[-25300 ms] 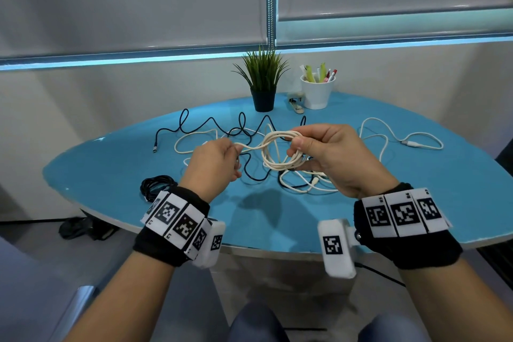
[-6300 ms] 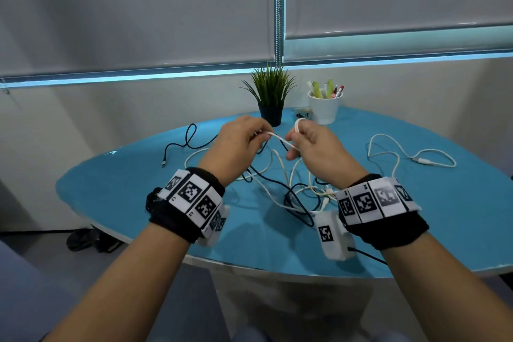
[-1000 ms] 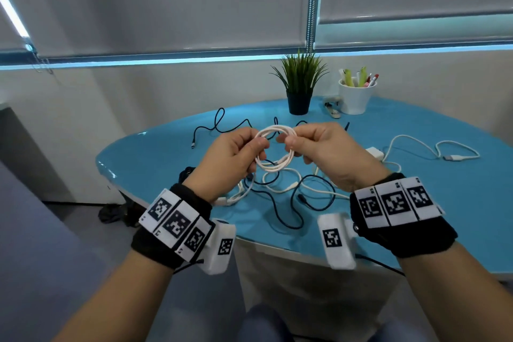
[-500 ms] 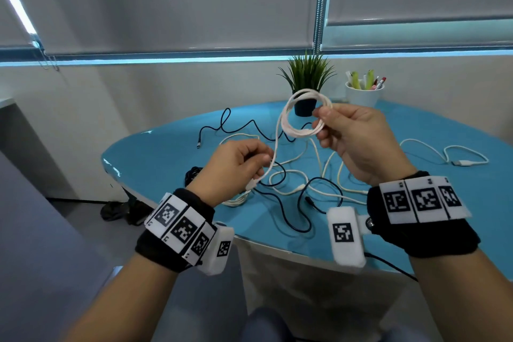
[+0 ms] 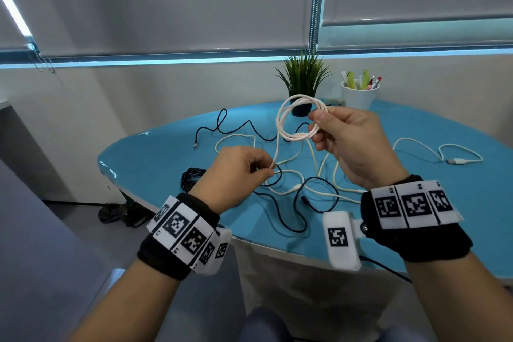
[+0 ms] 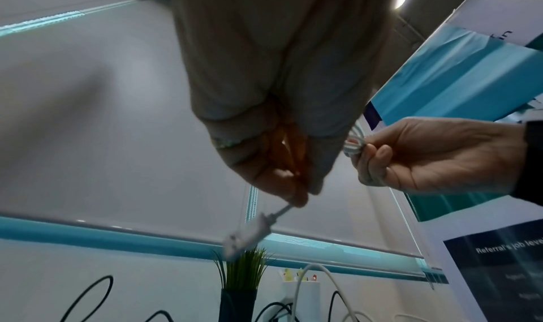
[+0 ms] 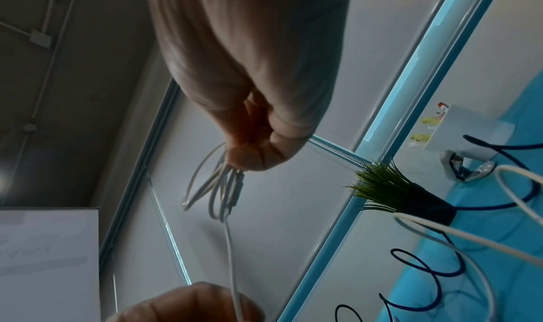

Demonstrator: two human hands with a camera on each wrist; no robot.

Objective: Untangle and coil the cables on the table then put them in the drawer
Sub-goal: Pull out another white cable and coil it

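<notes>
A small white cable coil (image 5: 287, 115) hangs in the air above the blue table (image 5: 155, 164), pinched at its right side by my right hand (image 5: 319, 123). One strand runs down from the coil to my left hand (image 5: 266, 172), which pinches the free tail. In the left wrist view the left fingertips (image 6: 296, 197) grip the cable just behind its white connector (image 6: 250, 231). The right wrist view shows the coil loops (image 7: 217, 187) sticking out under my right thumb. Loose black (image 5: 288, 219) and white cables (image 5: 316, 194) lie tangled on the table under my hands.
A coiled black cable (image 5: 191, 178) lies near the table's left edge. Another white cable (image 5: 444, 153) with a plug sprawls at the right. A potted plant (image 5: 302, 83) and a white pen cup (image 5: 358, 93) stand at the back. No drawer is in view.
One second ago both hands held the coil together. Since then my right hand has lifted the coil up and right, while my left hand slid down along the tail.
</notes>
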